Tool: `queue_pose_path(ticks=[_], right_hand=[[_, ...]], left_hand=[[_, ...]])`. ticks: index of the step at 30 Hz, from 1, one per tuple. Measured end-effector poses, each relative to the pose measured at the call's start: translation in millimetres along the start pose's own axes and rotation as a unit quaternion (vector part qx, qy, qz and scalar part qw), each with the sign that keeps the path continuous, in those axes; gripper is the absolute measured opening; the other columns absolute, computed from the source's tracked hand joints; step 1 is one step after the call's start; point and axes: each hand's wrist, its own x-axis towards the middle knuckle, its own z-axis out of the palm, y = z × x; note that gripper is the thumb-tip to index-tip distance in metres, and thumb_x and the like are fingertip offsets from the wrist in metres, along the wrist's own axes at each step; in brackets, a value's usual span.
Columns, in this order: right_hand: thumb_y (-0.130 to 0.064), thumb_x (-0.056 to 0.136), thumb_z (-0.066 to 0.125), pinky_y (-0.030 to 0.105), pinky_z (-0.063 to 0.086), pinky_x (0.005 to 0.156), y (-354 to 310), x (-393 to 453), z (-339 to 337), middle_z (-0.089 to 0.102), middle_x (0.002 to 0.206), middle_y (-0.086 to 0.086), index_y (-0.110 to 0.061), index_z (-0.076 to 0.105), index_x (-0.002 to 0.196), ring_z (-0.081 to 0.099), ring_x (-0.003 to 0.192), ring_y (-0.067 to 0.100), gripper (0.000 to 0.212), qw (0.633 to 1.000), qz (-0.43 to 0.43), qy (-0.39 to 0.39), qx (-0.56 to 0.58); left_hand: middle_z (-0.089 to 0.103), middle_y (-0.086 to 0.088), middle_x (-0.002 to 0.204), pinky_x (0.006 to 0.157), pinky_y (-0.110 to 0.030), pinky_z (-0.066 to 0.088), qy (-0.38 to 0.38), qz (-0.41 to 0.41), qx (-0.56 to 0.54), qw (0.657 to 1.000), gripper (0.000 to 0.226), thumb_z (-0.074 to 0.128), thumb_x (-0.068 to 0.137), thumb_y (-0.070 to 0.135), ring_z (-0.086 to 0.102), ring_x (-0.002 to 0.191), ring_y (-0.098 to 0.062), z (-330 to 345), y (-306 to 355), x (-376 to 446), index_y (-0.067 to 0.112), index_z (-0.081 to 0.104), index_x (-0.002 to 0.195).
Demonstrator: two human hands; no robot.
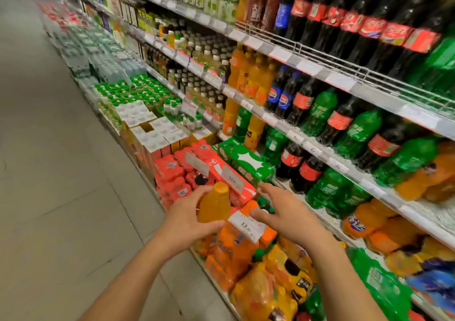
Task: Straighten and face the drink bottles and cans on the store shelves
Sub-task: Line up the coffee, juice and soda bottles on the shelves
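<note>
My left hand (pixel 183 218) grips a small orange juice bottle (pixel 214 204) with an orange cap, held upright in front of the bottom shelf. To its right, my right hand (pixel 283 212) hovers with fingers spread and nothing in it, just above shrink-wrapped packs of orange soda (pixel 234 251) and a white price tag (pixel 247 224). Behind the hands lie a red cola carton (pixel 229 178) and a green soda carton (pixel 246 160). The shelves on the right carry rows of cola bottles (pixel 364 25), green soda bottles (pixel 362 131) and orange bottles (pixel 253 79).
A long shelving run stretches away at the upper left, with green-capped bottle packs (pixel 138 89) and white-topped boxes (pixel 152 131) stacked at floor level. The grey tiled aisle floor (pixel 61 197) fills the left side. Wire shelf fronts (pixel 320 57) and price strips edge each shelf.
</note>
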Motion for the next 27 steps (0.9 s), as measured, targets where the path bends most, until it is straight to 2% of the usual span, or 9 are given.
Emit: queue_pose_path(ticks=[5, 8, 12, 16, 18, 20, 22, 24, 27], right_hand=[[-0.055, 0.095, 0.063, 0.038, 0.038, 0.114, -17, 14, 11, 0.042, 0.159, -0.002, -0.024, 0.027, 0.160, 0.042, 0.143, 0.022, 0.081, 0.998, 0.019, -0.067, -0.005], [-0.053, 0.096, 0.063, 0.040, 0.042, 0.109, -11, 30, 12, 0.044, 0.157, 0.003, -0.021, 0.036, 0.155, 0.049, 0.136, 0.023, 0.072, 0.992, 0.050, -0.108, -0.030], [-0.055, 0.095, 0.062, 0.040, 0.045, 0.106, 8, 68, 9, 0.049, 0.151, 0.002, -0.027, 0.034, 0.157, 0.051, 0.134, 0.023, 0.073, 0.987, 0.086, -0.136, -0.026], [-0.056, 0.093, 0.064, 0.037, 0.046, 0.103, 29, 130, 6, 0.051, 0.149, 0.002, -0.029, 0.040, 0.154, 0.053, 0.130, 0.021, 0.070, 0.994, 0.077, -0.081, -0.018], [-0.055, 0.094, 0.064, 0.035, 0.048, 0.093, 39, 167, 2, 0.052, 0.149, 0.001, -0.028, 0.042, 0.152, 0.060, 0.117, 0.021, 0.068, 0.995, 0.074, -0.074, -0.009], [-0.051, 0.095, 0.064, 0.031, 0.047, 0.083, 44, 202, -5, 0.060, 0.141, 0.002, -0.027, 0.049, 0.146, 0.063, 0.108, 0.022, 0.058, 0.996, 0.061, -0.065, -0.015], [-0.047, 0.094, 0.065, 0.031, 0.048, 0.084, 48, 234, -14, 0.065, 0.131, 0.001, -0.026, 0.055, 0.138, 0.063, 0.114, 0.022, 0.049, 0.998, 0.050, -0.040, -0.015], [-0.047, 0.094, 0.063, 0.035, 0.051, 0.084, 52, 263, -24, 0.067, 0.124, 0.001, -0.025, 0.057, 0.133, 0.063, 0.114, 0.025, 0.044, 0.998, 0.045, -0.009, -0.034], [-0.049, 0.097, 0.058, 0.043, 0.054, 0.089, 61, 299, -42, 0.067, 0.128, 0.001, -0.027, 0.053, 0.140, 0.062, 0.117, 0.027, 0.048, 0.995, 0.043, 0.026, -0.081]], left_hand=[[0.071, 0.016, 0.112, 0.087, -0.042, 0.060, 0.001, 0.003, -0.016, 1.000, 0.073, 0.087, 0.061, 0.059, 0.070, 0.099, -0.006, -33, -12, 17, 0.051, 0.053, 0.125], [0.067, 0.027, 0.111, 0.085, -0.035, 0.060, -0.002, 0.007, -0.017, 1.000, 0.072, 0.086, 0.056, 0.065, 0.069, 0.098, -0.002, -44, -13, 36, 0.060, 0.051, 0.119], [0.062, 0.043, 0.106, 0.079, -0.025, 0.059, -0.005, 0.006, -0.027, 1.000, 0.070, 0.089, 0.052, 0.067, 0.067, 0.095, 0.010, -55, -14, 76, 0.062, 0.052, 0.111], [0.069, 0.030, 0.107, 0.083, -0.025, 0.059, -0.009, -0.001, -0.004, 1.000, 0.081, 0.084, 0.046, 0.078, 0.068, 0.099, 0.004, -72, -17, 131, 0.054, 0.054, 0.117], [0.070, 0.025, 0.111, 0.086, -0.029, 0.060, -0.007, 0.002, 0.018, 1.000, 0.080, 0.085, 0.052, 0.071, 0.069, 0.101, 0.002, -80, -23, 165, 0.051, 0.055, 0.123], [0.069, 0.028, 0.107, 0.085, -0.027, 0.060, -0.002, 0.002, 0.037, 0.999, 0.074, 0.085, 0.054, 0.067, 0.068, 0.098, 0.007, -89, -22, 198, 0.060, 0.052, 0.120], [0.067, 0.031, 0.104, 0.081, -0.023, 0.058, -0.001, 0.003, 0.062, 0.998, 0.067, 0.085, 0.056, 0.064, 0.066, 0.094, 0.010, -96, -15, 230, 0.070, 0.047, 0.112], [0.069, 0.027, 0.104, 0.080, -0.025, 0.059, 0.007, 0.005, 0.076, 0.997, 0.068, 0.084, 0.057, 0.066, 0.068, 0.094, 0.005, -101, -9, 263, 0.067, 0.049, 0.116], [0.071, 0.022, 0.109, 0.084, -0.033, 0.060, 0.016, 0.011, 0.081, 0.997, 0.075, 0.082, 0.055, 0.070, 0.070, 0.097, -0.003, -104, -16, 313, 0.060, 0.051, 0.122]])
